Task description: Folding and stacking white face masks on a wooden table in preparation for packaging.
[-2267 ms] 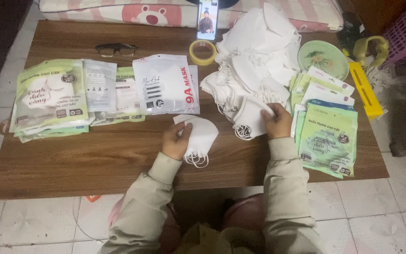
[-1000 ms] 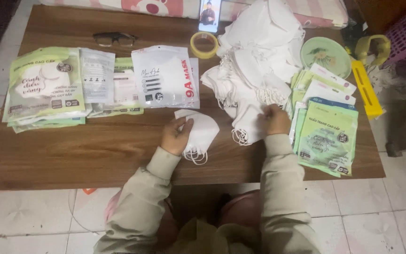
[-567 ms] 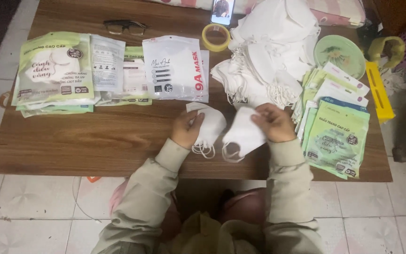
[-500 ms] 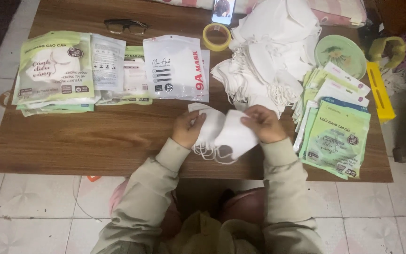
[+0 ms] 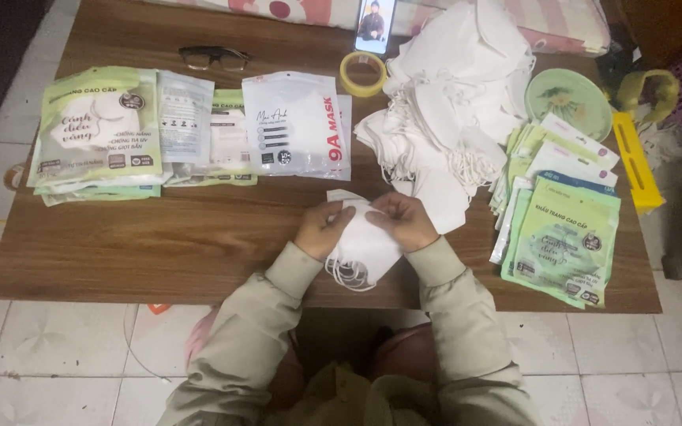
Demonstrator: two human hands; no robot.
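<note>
On the wooden table (image 5: 159, 244), near its front edge and just before my body, my left hand (image 5: 321, 229) and my right hand (image 5: 406, 221) both grasp a small stack of white face masks (image 5: 365, 246); I cannot count exactly how many masks are in it. My fingers pinch its upper edge from both sides, and the ear loops (image 5: 349, 274) hang down at the lower part. Behind my right hand lies one big heap of loose white masks (image 5: 451, 110), too many to count. At the left I see one pile of green and white packages (image 5: 100, 134), and beside it one white mask package with red letters (image 5: 294, 125). At the right lies a second pile of green packages (image 5: 566, 233), several of them fanned out. Farther back there are one roll of yellow tape (image 5: 363, 73), one pair of glasses (image 5: 213, 57), one phone (image 5: 374, 24) standing upright, one round green plate (image 5: 568, 102) and one yellow tool (image 5: 635, 162) at the right table edge.
</note>
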